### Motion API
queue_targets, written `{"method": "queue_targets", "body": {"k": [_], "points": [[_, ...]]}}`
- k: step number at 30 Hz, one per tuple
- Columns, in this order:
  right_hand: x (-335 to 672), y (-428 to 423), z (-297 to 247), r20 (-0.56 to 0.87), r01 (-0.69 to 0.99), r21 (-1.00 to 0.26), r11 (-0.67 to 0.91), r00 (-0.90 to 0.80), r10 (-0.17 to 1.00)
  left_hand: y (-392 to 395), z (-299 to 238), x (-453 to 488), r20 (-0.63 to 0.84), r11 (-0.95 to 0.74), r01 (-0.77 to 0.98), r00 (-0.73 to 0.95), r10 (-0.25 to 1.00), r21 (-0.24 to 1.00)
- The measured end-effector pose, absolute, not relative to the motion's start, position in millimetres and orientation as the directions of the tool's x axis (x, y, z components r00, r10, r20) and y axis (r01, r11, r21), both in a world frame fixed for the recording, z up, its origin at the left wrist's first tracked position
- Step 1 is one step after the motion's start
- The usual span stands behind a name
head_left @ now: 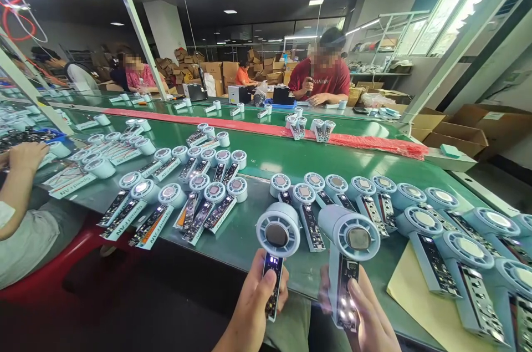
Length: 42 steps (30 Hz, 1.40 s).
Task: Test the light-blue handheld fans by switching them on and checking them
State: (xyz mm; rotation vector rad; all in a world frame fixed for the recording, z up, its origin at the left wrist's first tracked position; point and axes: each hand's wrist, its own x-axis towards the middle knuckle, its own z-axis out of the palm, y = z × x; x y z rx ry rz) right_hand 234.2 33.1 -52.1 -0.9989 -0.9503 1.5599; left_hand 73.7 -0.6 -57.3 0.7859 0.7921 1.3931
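Note:
My left hand (254, 301) is wrapped round the handle of a light-blue handheld fan (286, 209); its thumb presses on the exposed circuit board, where a small display is lit. A second handheld fan (332, 224) is in my right hand (369, 307), thumb also on the board, with bright white lights glowing low on the handle. Both fans stand upright, side by side, heads up, in front of the bench edge. Just behind them lies a fan with its board showing (311, 224). The backs of both handles are hidden by my fingers.
More fans (216, 192) lie in groups to the left, and others (465, 249) crowd the right, near a sheet of yellowish card (415, 291). A green conveyor belt (266, 161) with a red strip (233, 122) runs behind. A co-worker's arm (20, 180) is at far left; another person (322, 75) works opposite.

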Motion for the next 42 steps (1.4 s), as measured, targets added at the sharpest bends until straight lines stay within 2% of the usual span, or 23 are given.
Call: {"method": "queue_targets", "body": {"k": [5,11,15,19,23,25,29,32,34,36,39,42], "points": [[242.3,44.4,-84.5,-0.149,-0.346,-0.917,-0.198,-0.164,0.975,0.3,-54.1,68.3,-0.003,-0.001,-0.549,-0.006,1.0,0.836],[246.1,50.0,-99.3,-0.217,-0.315,-0.908,-0.278,-0.216,0.952,-1.7,-47.3,62.6,-0.137,0.077,-0.552,-0.069,0.988,0.83],[239.3,47.2,-90.3,-0.166,-0.299,-0.93,-0.215,-0.18,0.97,-2.9,-44.2,59.2,-0.155,0.08,-0.541,-0.096,0.983,0.837],[230.1,42.3,-73.5,-0.099,-0.26,-0.955,-0.143,-0.174,0.98,-5.3,-41.9,56.4,-0.071,0.021,-0.516,-0.079,0.994,0.856],[217.1,33.9,-58.1,-0.109,-0.244,-0.958,-0.153,-0.187,0.976,-11.9,-48.7,54.7,0.047,-0.058,-0.524,-0.034,0.998,0.85],[208.3,29.6,-54.8,-0.114,-0.25,-0.954,-0.164,-0.205,0.972,-16.6,-54.8,54.4,-0.005,0.003,-0.564,-0.003,1.0,0.826],[189.8,24.8,-57.3,-0.175,-0.235,-0.943,-0.235,-0.25,0.952,-25.1,-61.9,52.7,-0.215,0.157,-0.586,-0.03,0.976,0.795],[181.0,28.8,-64.6,-0.127,-0.189,-0.965,-0.185,-0.28,0.951,-26.1,-58.7,46.6,-0.307,0.238,-0.404,-0.114,0.945,0.883],[179.5,36.3,-70.3,-0.048,-0.126,-0.988,-0.088,-0.286,0.957,-23.2,-54.9,40.2,-0.344,0.318,-0.176,-0.144,0.928,0.932],[180.5,46.4,-74.9,0.037,0.041,-0.998,0.052,-0.309,0.95,-18.0,-51.9,33.6,-0.369,0.382,0.074,-0.144,0.918,0.921],[182.3,62.0,-77.0,0.17,0.37,-0.882,0.293,-0.33,0.929,-9.0,-49.4,26.5,-0.334,0.378,0.41,-0.178,0.926,0.83],[179.8,73.4,-75.7,0.32,0.513,-0.721,0.466,-0.351,0.88,-1.9,-46.7,23.7,-0.286,0.349,0.577,-0.201,0.937,0.738]]}}
